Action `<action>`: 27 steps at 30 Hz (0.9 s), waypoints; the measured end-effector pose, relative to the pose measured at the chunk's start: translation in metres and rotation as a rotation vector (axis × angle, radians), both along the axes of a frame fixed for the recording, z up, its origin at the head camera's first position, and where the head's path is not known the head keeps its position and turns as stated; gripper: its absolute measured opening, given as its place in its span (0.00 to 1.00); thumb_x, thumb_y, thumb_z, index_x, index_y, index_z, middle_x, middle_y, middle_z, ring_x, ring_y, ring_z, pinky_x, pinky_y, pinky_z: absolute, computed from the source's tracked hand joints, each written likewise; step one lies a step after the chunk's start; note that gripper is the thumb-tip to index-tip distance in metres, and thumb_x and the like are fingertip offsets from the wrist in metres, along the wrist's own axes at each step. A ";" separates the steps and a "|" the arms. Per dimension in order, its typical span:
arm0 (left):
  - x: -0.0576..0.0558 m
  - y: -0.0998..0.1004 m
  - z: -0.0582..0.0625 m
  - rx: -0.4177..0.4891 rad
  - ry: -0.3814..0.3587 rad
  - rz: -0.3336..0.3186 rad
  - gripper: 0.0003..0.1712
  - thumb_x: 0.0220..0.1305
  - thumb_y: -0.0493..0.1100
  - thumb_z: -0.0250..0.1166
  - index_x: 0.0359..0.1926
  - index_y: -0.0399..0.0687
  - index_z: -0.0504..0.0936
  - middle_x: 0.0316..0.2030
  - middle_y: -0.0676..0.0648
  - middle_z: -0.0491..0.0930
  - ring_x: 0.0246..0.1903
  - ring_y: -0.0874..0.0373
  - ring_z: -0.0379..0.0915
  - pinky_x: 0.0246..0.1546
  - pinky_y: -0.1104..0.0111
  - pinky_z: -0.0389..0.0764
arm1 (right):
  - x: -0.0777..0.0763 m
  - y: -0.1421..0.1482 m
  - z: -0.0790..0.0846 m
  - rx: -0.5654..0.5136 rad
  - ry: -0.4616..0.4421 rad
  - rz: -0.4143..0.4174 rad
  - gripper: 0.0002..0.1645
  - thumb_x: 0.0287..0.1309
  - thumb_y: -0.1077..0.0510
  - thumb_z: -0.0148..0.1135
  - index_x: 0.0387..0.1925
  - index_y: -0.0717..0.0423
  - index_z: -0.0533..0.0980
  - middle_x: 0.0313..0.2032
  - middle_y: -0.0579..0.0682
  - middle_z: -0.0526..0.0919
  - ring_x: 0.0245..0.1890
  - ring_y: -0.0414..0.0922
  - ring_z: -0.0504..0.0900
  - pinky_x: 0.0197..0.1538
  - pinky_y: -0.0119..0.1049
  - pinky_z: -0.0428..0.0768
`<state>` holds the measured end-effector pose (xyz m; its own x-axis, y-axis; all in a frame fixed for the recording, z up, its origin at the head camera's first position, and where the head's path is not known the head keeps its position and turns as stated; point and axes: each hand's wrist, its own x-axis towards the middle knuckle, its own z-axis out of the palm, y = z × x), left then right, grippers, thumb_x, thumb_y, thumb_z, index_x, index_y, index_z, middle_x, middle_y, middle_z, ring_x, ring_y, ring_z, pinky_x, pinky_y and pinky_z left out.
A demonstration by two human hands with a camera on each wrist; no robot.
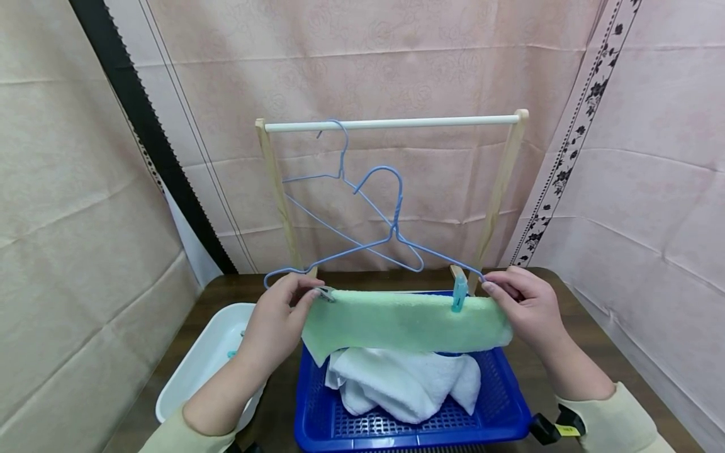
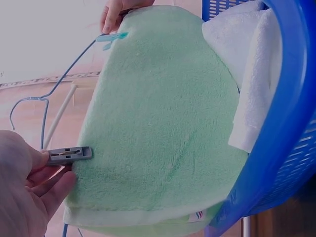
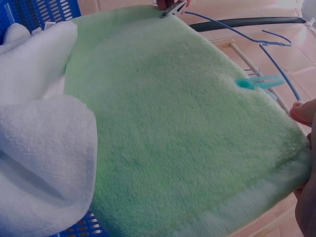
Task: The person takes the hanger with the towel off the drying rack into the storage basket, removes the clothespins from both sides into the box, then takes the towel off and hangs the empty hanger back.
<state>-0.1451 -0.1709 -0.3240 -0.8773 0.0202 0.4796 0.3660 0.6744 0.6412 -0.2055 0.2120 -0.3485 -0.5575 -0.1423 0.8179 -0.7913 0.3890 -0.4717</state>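
Observation:
A pale green towel (image 1: 408,322) hangs along the bottom of a blue wire hanger (image 1: 400,192) in the head view. Between thumb and fingers, my left hand (image 1: 279,319) pinches a grey clothespin (image 2: 69,155) at the towel's upper left edge. A teal clothespin (image 1: 460,294) clips the towel's upper edge on the right. My right hand (image 1: 527,308) grips the hanger's right end, close beside the towel's corner. The hanger's lower bar is mostly hidden by the towel.
Behind stands a rack (image 1: 425,121) with a second blue hanger (image 1: 344,157) on its bar. Below the towel, a blue basket (image 1: 510,402) holds a white towel (image 1: 396,380). A white tray (image 1: 192,358) with small teal items lies left on the brown table (image 1: 572,340).

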 end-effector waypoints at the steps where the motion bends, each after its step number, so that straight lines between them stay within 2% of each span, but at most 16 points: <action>1: 0.000 -0.001 0.000 0.018 -0.007 -0.006 0.07 0.70 0.39 0.63 0.48 0.50 0.81 0.46 0.53 0.82 0.44 0.60 0.78 0.43 0.63 0.83 | 0.003 -0.002 0.003 -0.003 0.004 0.007 0.13 0.44 0.83 0.66 0.32 0.69 0.83 0.18 0.46 0.63 0.20 0.35 0.61 0.21 0.29 0.60; 6: -0.002 -0.004 -0.001 0.115 -0.038 -0.048 0.07 0.72 0.38 0.59 0.49 0.49 0.79 0.48 0.54 0.82 0.46 0.61 0.79 0.47 0.65 0.82 | 0.015 -0.010 0.017 -0.004 0.007 0.020 0.12 0.45 0.83 0.65 0.31 0.70 0.82 0.17 0.47 0.63 0.20 0.35 0.61 0.21 0.29 0.60; 12: -0.004 -0.007 -0.002 0.239 -0.054 -0.098 0.07 0.74 0.38 0.57 0.49 0.47 0.78 0.48 0.50 0.82 0.45 0.58 0.81 0.46 0.69 0.82 | 0.016 -0.010 0.018 -0.005 0.004 0.010 0.13 0.44 0.84 0.65 0.31 0.69 0.82 0.17 0.47 0.63 0.20 0.35 0.61 0.21 0.29 0.59; 19: -0.004 -0.009 -0.002 0.346 -0.046 -0.120 0.09 0.73 0.35 0.57 0.51 0.44 0.77 0.49 0.47 0.81 0.43 0.55 0.82 0.42 0.68 0.84 | 0.017 -0.011 0.019 -0.011 0.000 0.001 0.12 0.44 0.83 0.65 0.30 0.69 0.82 0.17 0.47 0.64 0.20 0.35 0.61 0.21 0.29 0.60; 23: -0.002 -0.013 -0.002 0.326 -0.036 -0.103 0.11 0.73 0.36 0.57 0.53 0.46 0.77 0.48 0.48 0.80 0.43 0.55 0.82 0.42 0.68 0.84 | 0.016 -0.011 0.019 -0.016 0.003 0.004 0.12 0.44 0.84 0.65 0.30 0.70 0.82 0.17 0.46 0.63 0.19 0.35 0.61 0.21 0.29 0.60; 27: 0.001 -0.018 -0.003 0.210 -0.003 -0.058 0.15 0.73 0.36 0.58 0.57 0.52 0.77 0.49 0.50 0.80 0.43 0.58 0.82 0.43 0.66 0.84 | 0.017 -0.011 0.019 -0.015 0.007 -0.001 0.12 0.44 0.83 0.65 0.30 0.71 0.82 0.17 0.46 0.63 0.20 0.35 0.61 0.21 0.29 0.60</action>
<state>-0.1441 -0.1887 -0.3272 -0.8791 -0.0289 0.4757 0.3982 0.5039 0.7665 -0.1889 0.2008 -0.3294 -0.5519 -0.1293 0.8238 -0.7942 0.3826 -0.4721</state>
